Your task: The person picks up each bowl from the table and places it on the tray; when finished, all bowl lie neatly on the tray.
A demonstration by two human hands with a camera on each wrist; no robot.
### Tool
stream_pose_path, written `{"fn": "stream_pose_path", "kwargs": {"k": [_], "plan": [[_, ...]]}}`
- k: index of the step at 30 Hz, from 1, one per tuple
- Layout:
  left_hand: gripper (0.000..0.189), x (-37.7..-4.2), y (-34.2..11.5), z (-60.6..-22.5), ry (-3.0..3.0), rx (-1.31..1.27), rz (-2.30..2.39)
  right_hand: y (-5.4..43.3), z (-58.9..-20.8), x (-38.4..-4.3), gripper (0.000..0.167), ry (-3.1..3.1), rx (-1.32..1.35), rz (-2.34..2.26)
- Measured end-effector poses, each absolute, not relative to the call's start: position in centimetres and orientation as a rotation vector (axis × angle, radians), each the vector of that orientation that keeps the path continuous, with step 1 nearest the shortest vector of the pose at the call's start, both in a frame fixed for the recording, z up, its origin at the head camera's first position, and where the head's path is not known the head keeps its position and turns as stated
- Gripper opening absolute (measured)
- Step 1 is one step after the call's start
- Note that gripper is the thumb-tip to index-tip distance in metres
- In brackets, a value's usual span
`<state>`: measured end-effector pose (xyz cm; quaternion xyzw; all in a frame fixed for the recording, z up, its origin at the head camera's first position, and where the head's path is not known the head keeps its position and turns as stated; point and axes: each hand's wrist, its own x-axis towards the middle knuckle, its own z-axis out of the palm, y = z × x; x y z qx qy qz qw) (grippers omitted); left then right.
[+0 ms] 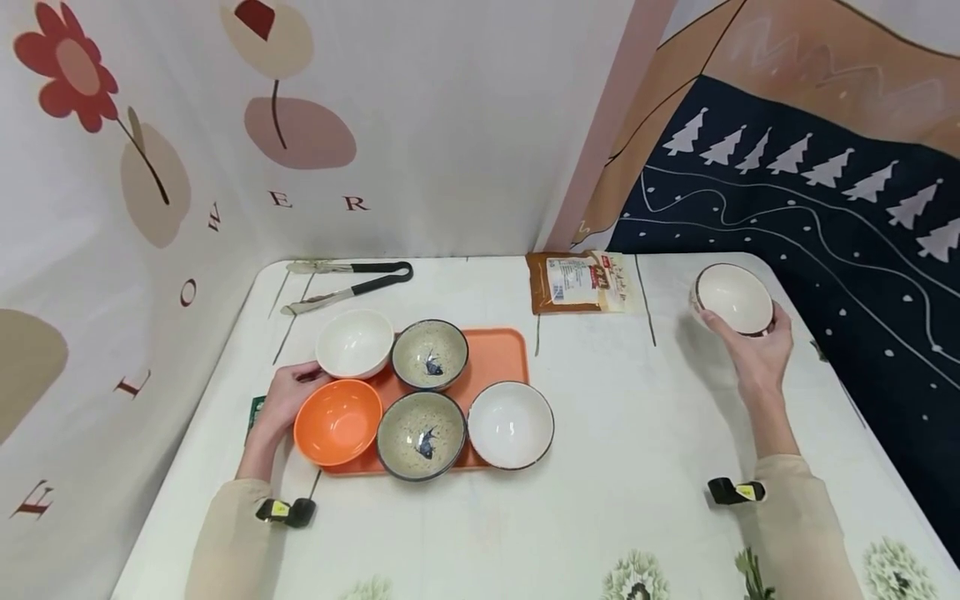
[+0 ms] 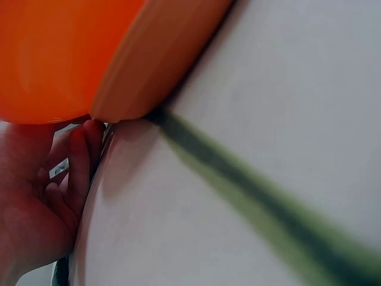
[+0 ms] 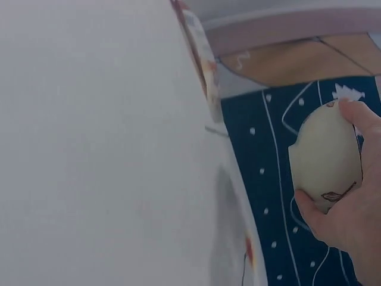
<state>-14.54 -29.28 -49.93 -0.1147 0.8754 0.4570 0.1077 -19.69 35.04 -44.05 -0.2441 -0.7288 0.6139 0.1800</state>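
My right hand (image 1: 761,350) holds a cream bowl (image 1: 735,298) with a dark rim above the table's far right part, thumb and fingers around its side. Small brown marks show on its outside (image 3: 327,158) in the right wrist view. My left hand (image 1: 288,396) is at the left end of an orange tray (image 1: 498,354), its curled fingers at the tray's edge; the bowls partly hide it. On the tray stand a white bowl (image 1: 355,344), an orange bowl (image 1: 338,422), two speckled bowls (image 1: 430,355) with blue designs, and a dark-rimmed white bowl (image 1: 512,425) overhanging the right corner.
Metal tongs (image 1: 348,283) with black handles lie behind the tray. A brown and clear food packet (image 1: 577,283) lies at the table's back edge. Part of a dark green item (image 1: 255,410) shows beside my left wrist. Printed curtains hang behind the white table (image 1: 600,500).
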Motion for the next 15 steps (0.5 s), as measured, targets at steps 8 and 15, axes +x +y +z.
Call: {"fn": "stream_pose_path", "kwargs": {"k": [8, 15], "plan": [[0.051, -14.3, -29.4, -50.2, 2.588, -0.328, 1.353, 31.8, -42.2, -19.2, 0.097, -2.111, -0.539, 1.809], [0.052, -14.3, -29.3, -50.0, 2.594, -0.314, 1.35, 29.0, -40.9, -18.9, 0.097, -2.197, -0.362, 1.802]]}}
